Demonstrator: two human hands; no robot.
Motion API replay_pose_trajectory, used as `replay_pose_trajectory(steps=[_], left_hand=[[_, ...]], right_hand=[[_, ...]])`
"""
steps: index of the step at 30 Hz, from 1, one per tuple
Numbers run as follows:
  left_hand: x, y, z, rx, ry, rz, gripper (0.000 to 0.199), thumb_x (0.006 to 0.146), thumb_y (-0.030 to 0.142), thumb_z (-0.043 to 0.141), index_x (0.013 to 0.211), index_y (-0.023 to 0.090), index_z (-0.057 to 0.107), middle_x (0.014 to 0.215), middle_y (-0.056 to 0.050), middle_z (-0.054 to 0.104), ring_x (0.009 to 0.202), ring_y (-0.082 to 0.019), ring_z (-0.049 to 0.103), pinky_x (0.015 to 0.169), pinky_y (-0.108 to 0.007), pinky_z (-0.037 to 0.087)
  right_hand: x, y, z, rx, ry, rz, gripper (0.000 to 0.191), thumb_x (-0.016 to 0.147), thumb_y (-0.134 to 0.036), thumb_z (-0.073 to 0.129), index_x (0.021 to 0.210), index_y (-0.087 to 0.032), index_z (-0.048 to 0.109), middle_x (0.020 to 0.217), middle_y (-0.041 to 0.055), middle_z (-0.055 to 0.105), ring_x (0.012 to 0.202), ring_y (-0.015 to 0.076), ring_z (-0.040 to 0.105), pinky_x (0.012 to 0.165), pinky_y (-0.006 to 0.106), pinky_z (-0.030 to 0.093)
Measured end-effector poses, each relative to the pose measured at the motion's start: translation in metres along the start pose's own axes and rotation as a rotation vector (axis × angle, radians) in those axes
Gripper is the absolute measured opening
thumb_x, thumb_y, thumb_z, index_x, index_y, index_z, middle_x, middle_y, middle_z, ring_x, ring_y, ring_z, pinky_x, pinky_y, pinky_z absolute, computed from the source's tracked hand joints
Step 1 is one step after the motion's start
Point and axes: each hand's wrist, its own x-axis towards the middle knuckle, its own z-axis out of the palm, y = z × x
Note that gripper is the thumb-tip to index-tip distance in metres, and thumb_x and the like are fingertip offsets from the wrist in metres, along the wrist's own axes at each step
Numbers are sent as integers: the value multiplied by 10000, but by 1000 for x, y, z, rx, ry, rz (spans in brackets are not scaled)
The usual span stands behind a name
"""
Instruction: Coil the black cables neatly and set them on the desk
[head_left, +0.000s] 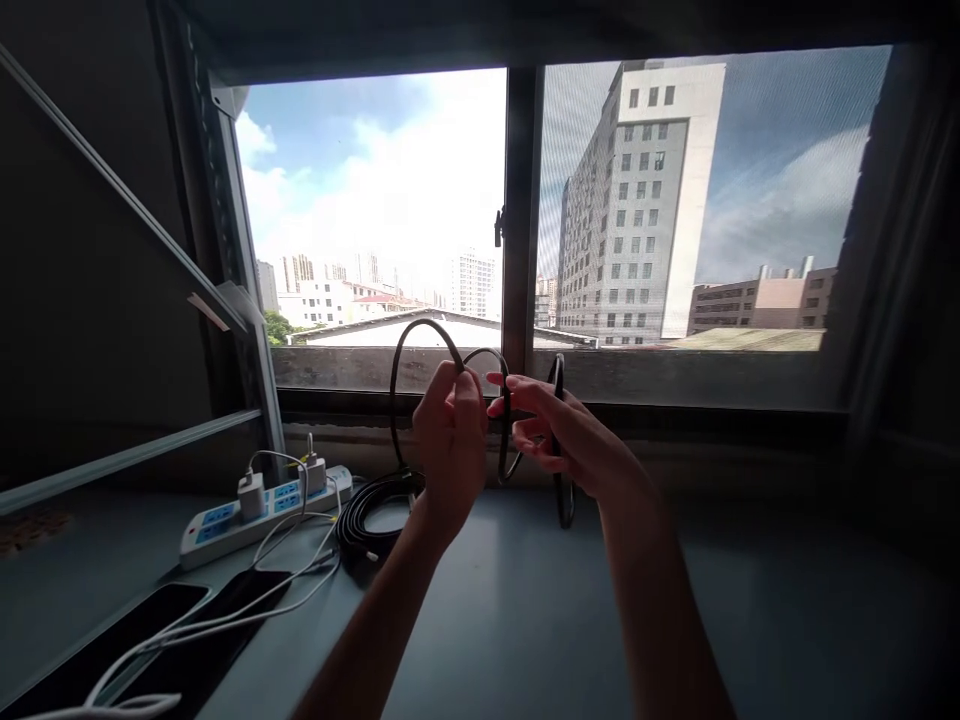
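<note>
A black cable [395, 400] is stretched in loose loops between my two hands, in front of the window. My left hand [454, 430] is closed on the cable, pinching it between thumb and fingers near the top of one loop. My right hand [566, 425] has its fingers loosely bent around the cable. One loop encircles this hand behind the fingers, and another strand runs past its fingertips. A coil of black cable [367, 515] lies on the table below my left hand; a strand from the held loops drops toward it.
On the grey table [510, 620], a white power strip [266, 510] with two plugged-in chargers stands at the left. White charging cords [225, 615] run across two dark flat devices, which look like phones. A metal frame [247, 250] rises at left; the window [517, 230] is behind.
</note>
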Motion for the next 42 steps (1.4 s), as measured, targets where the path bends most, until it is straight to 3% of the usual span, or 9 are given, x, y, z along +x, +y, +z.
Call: replay_pose_trajectory(steps=[5,13,19,24,29,32,36,39,42], left_hand=[[-2,1,1,14,-136,-70,286,860,327,420,622,197,331,504,70,311,418,-52,230,390,-156,271],[-6,-4,-1,348,-442,30,296,906,341,336,658,193,403,504,51,348,448,-75,293,443,-203,247],[-3,2,-3,688,-711,44,258,903,285,298,815,203,527,541,46,453,479,-90,394,519,-218,290],[8,1,-12,720,-617,192,157,835,252,441,980,218,491,772,8,591,831,-162,532,801,-303,390],[18,-16,-23,812,-578,327,551,765,208,553,1278,261,358,1272,-48,477,1128,-211,420,973,-387,310],[21,-29,-25,865,-559,309,576,797,273,555,1326,284,329,1270,-46,481,1127,-220,431,961,-411,321],[27,-42,-26,832,-563,283,431,822,254,526,1242,257,432,1174,-46,535,1080,-210,471,916,-390,377],[31,-42,-29,792,-558,304,248,837,183,484,1075,236,527,1101,-38,556,1045,-189,491,865,-338,414],[34,-36,-33,785,-581,295,222,839,107,429,1001,225,524,1062,-34,571,961,-164,529,808,-307,430]], right_hand=[[-1,-4,5,-28,62,-49,322,750,-473,625,709,-165,545,664,-6,535,409,26,379,303,111,145],[10,1,-2,-164,216,-97,463,726,-576,579,557,-166,447,447,-53,350,376,41,294,330,163,181],[14,6,-17,-274,306,-139,288,681,-409,613,779,-140,650,504,-58,433,425,60,365,390,188,253],[15,8,-27,-475,400,-162,220,692,-320,583,746,-132,684,484,-43,469,470,89,450,477,211,343],[9,4,-26,-541,394,-151,205,692,-330,624,739,-141,686,466,-50,452,440,78,424,441,197,320],[4,2,-24,-571,284,-166,241,700,-366,644,633,-135,633,454,-54,425,414,62,386,407,187,286],[0,0,-22,-571,88,-215,306,744,-413,628,616,-137,593,444,-65,374,400,54,367,389,179,268],[1,0,-23,-542,73,-214,380,775,-474,589,596,-138,571,438,-66,345,392,53,349,380,187,233],[3,1,-23,-501,112,-208,402,757,-482,608,558,-140,538,439,-65,359,392,46,329,391,192,216]])
